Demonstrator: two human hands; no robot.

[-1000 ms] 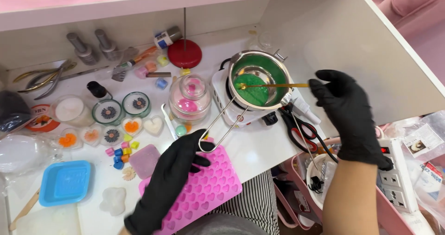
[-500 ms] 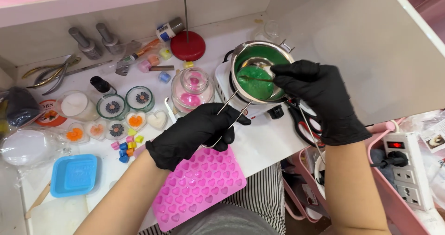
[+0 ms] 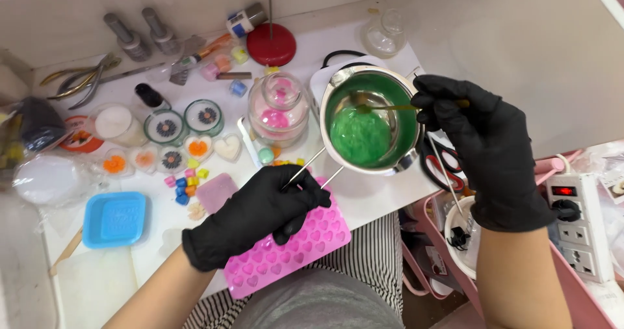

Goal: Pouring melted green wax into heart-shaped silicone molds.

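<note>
A view from above onto a cluttered white worktable (image 3: 377, 199), seen by a person wearing black gloves. The left hand (image 3: 257, 215) is closed around the two thin wire handles of a small metal melting pot (image 3: 372, 121), gripping them near their ends, just above a pink silicone mould (image 3: 292, 248) with rows of heart-shaped cavities that lies at the table's near edge. The pot sits toward the right of the table, tilted slightly, and is part filled with glossy green melted wax (image 3: 361, 137). The right hand (image 3: 484, 147) pinches a slim stirring stick (image 3: 390, 107) between fingertips, its tip reaching over the rim into the pot. The pot looks light and rigid, but its contents are liquid and likely hot, so it probably sloshes easily; the long wire handles seem the safe place to hold, away from the metal wall. The stick appears thin and stiff and needs only a light pinch. The mould is likely soft and floppy and better left flat. Nearby are a glass jar (image 3: 279, 108) of pink pieces, a blue square mould (image 3: 116, 218), a red round base (image 3: 271, 44), small coloured wax cubes (image 3: 185, 183), and a white power strip (image 3: 575, 228) at the right.
</note>
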